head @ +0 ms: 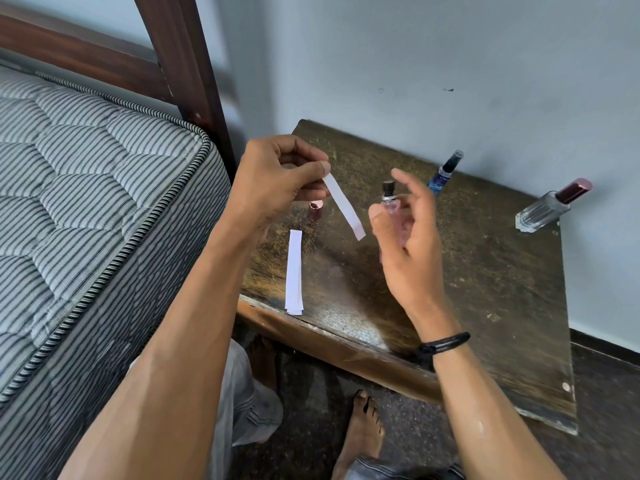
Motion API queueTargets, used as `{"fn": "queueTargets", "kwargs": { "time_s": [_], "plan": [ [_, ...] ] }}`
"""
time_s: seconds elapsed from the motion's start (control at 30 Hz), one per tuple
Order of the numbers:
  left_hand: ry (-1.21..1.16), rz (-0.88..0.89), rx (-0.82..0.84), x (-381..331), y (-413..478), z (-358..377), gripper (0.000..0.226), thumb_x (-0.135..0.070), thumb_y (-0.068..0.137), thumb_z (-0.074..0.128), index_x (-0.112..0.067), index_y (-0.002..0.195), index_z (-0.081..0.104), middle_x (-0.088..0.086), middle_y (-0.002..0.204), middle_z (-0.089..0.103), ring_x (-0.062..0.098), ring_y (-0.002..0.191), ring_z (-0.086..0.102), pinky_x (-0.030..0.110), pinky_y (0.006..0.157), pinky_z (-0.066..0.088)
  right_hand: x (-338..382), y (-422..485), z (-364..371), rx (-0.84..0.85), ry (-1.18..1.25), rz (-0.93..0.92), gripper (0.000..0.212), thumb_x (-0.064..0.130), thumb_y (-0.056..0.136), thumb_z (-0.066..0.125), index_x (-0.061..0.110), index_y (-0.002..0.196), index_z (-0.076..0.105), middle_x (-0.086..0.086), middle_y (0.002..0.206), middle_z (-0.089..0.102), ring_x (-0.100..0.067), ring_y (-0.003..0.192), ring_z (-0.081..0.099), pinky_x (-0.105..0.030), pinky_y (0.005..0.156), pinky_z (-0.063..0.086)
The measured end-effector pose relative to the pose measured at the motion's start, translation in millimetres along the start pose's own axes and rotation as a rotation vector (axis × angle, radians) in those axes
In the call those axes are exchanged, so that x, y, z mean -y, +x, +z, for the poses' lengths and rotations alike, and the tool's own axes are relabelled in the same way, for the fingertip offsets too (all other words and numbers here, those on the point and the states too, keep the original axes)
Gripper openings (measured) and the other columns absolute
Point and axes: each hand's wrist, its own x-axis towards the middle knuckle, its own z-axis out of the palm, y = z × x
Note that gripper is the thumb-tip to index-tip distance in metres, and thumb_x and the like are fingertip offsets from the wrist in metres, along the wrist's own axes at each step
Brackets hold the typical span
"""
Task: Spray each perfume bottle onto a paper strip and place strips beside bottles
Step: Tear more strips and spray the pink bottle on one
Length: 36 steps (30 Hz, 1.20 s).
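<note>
In the head view the step looks like the spray itself. It would go best with the top of the pink bottle (389, 199) aimed at the paper strip's (344, 206) free lower end, near but apart. The left hand (277, 178) pinches the strip's upper end above the worktop (485, 271). The right hand (407, 233) grips the bottle upright, forefinger lifted.

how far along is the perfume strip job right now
Nothing looks done: no lone strip lies beside a bottle; the spare strips sit stacked near the front edge of the table. In hand: the left hand pinches one strip, the right hand holds the pink bottle beside it. Left: the blue bottle and the clear bottle, both capped, near the wall.
</note>
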Motion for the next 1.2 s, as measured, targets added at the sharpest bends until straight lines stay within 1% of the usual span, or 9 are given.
{"fn": "queueTargets", "kwargs": {
  "time_s": [0.07,0.13,0.3,0.4,0.47,0.53,0.8,1.07,1.2],
  "plan": [
    [-0.021,0.022,-0.022,-0.1,0.5,-0.6,0.013,-0.003,0.085,0.077,0.002,0.097,0.072,0.012,0.077,0.069,0.020,0.063,0.071,0.024,0.061,0.059,0.5,2.3,-2.3,-0.002,0.085,0.050,0.045,0.031,0.102,0.061,0.032,0.144,0.043,0.009,0.109,0.061,-0.014,0.093,0.063,-0.034,0.077,0.057],
    [-0.042,0.047,-0.038,-0.3,0.9,-0.4,0.013,-0.004,0.086,0.076,0.002,0.097,0.072,0.012,0.079,0.069,0.022,0.066,0.071,0.025,0.063,0.060,1.3,3.7,-4.7,-0.011,0.121,0.077,0.045,0.021,0.102,0.062,0.024,0.144,0.044,0.001,0.113,0.060,-0.010,0.100,0.065,-0.020,0.072,0.055],
    [-0.032,0.113,-0.032,-1.1,1.0,1.0,0.007,-0.005,0.088,0.075,-0.005,0.094,0.074,0.010,0.081,0.071,0.022,0.069,0.071,0.026,0.065,0.061,-0.9,4.8,-5.9,0.033,0.145,0.109,0.047,0.012,0.100,0.062,0.016,0.143,0.044,-0.016,0.127,0.057,-0.007,0.116,0.065,-0.011,0.076,0.053],
    [-0.022,0.142,-0.029,-1.2,1.2,1.8,0.007,-0.005,0.088,0.074,-0.007,0.095,0.076,0.008,0.080,0.073,0.020,0.069,0.072,0.027,0.066,0.061,-4.4,3.7,-5.2,0.090,0.110,0.083,0.048,0.018,0.100,0.062,0.030,0.143,0.043,-0.003,0.129,0.052,-0.003,0.121,0.064,-0.026,0.091,0.058],
    [-0.013,0.162,-0.027,-1.8,0.6,2.1,0.008,-0.004,0.089,0.073,-0.007,0.096,0.076,0.006,0.079,0.074,0.017,0.067,0.071,0.026,0.066,0.061,-8.0,2.9,-5.1,0.121,0.092,0.069,0.048,0.019,0.102,0.061,0.039,0.140,0.042,-0.009,0.133,0.050,-0.005,0.123,0.062,-0.047,0.104,0.054],
    [-0.010,0.177,-0.025,-2.6,-0.2,2.3,0.008,-0.003,0.089,0.073,-0.006,0.096,0.075,0.005,0.078,0.074,0.013,0.065,0.070,0.026,0.066,0.061,-12.9,2.5,-4.7,0.142,0.081,0.068,0.049,0.019,0.103,0.060,0.042,0.141,0.042,-0.012,0.131,0.050,-0.011,0.125,0.061,-0.055,0.107,0.050],
    [-0.009,0.195,-0.018,-3.4,-0.8,2.1,0.010,-0.003,0.089,0.073,-0.009,0.096,0.076,0.003,0.077,0.075,0.011,0.064,0.070,0.024,0.065,0.060,-17.5,3.1,-5.6,0.210,0.094,0.090,0.055,0.019,0.101,0.057,0.051,0.141,0.040,-0.003,0.115,0.052,-0.041,0.103,0.056,-0.062,0.095,0.052],
    [0.021,0.210,0.057,-1.1,-0.7,3.5,0.016,0.000,0.091,0.069,-0.008,0.104,0.074,0.003,0.083,0.075,0.008,0.070,0.070,0.023,0.071,0.061,-17.8,4.0,-9.5,0.237,0.118,0.140,0.056,0.027,0.099,0.061,0.053,0.143,0.039,0.008,0.124,0.055,-0.021,0.112,0.060,-0.059,0.104,0.049],
    [0.071,0.243,0.134,-2.2,-2.1,5.0,0.023,0.002,0.093,0.065,-0.014,0.107,0.073,0.010,0.095,0.071,0.009,0.076,0.068,0.023,0.075,0.059,-14.0,2.8,-10.4,0.199,0.123,0.123,0.064,0.049,0.092,0.069,0.047,0.147,0.037,0.009,0.137,0.050,-0.026,0.128,0.054,-0.060,0.110,0.045]
  ]
}}
